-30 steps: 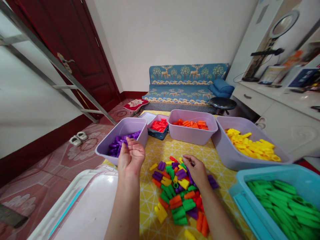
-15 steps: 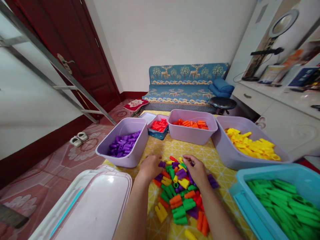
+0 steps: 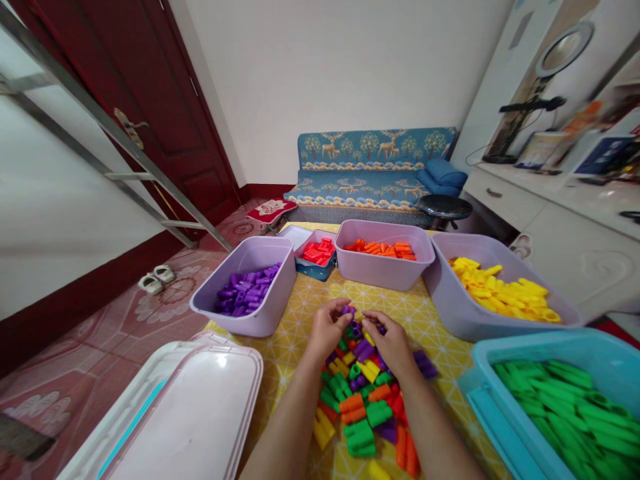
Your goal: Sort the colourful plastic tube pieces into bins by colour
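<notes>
A mixed pile of plastic tube-shaped building pieces (image 3: pixel 355 405) in purple, green, yellow, orange and red lies on the table in front of me. At its far left edge, my left hand (image 3: pixel 330 328) is closed, thumb and fingers round a purple piece (image 3: pixel 349 309). My right hand (image 3: pixel 389 339) is over the far right part of the pile with curled fingers pinched together close to the left fingertips. Whatever sits between the right fingers is too small to make out. Both forearms cover the sides of the pile.
Around the pile stand a bin of purple pieces (image 3: pixel 270 313), a small box of red ones (image 3: pixel 314 269), a bin of orange ones (image 3: pixel 383 269), a bin of yellow ones (image 3: pixel 455 310) and a turquoise bin of green ones (image 3: pixel 493 393). Stacked lids (image 3: pixel 200 413) lie front left.
My left hand has moved right and slightly away from me, and now has a purple piece in its fingers. My right hand has stayed nearly in place, its fingertips shifted slightly left.
</notes>
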Motion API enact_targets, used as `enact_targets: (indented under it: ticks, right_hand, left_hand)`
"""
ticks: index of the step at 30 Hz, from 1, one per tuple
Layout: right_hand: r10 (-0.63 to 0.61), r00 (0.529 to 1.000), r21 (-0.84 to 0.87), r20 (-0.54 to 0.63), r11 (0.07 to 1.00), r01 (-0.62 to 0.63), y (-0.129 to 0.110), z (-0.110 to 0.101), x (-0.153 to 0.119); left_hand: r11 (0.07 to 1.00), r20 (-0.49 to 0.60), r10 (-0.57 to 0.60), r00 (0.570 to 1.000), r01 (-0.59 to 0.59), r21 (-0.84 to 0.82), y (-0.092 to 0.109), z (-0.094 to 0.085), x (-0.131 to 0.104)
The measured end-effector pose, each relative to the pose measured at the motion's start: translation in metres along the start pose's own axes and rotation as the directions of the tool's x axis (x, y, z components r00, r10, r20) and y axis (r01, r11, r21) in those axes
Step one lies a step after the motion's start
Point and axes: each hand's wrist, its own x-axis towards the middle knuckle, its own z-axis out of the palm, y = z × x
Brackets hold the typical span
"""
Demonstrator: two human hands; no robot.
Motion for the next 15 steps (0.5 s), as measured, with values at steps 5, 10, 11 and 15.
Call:
enact_targets:
  ticks: [5, 10, 11, 15]
  right_hand:
    - [-0.081, 0.995, 0.044, 0.053, 0.996, 0.079, -0.007, 0.0, -0.002]
    - [-0.142, 0.989, 0.013, 0.045, 0.99, 0.142, -0.014, -0.002, -0.004]
    - [-0.148, 0.988, 0.003, 0.034, 0.989, 0.148, -0.014, -0.002, -0.004]
    - [-0.149, 0.988, 0.013, -0.038, 0.989, 0.15, -0.018, -0.004, -0.006]
  left_hand:
    - [0.983, 0.036, -0.017, 0.999, 0.024, -0.181, -0.001, 0.005, -0.004]
    - [0.992, 0.014, -0.006, 1.0, 0.007, -0.124, 0.0, 0.004, -0.005]
    - [0.994, 0.03, 0.0, 1.0, 0.003, -0.109, 0.002, 0.004, -0.006]
    - [0.996, 0.114, 0.05, 0.992, -0.041, -0.08, 0.009, 0.005, -0.008]
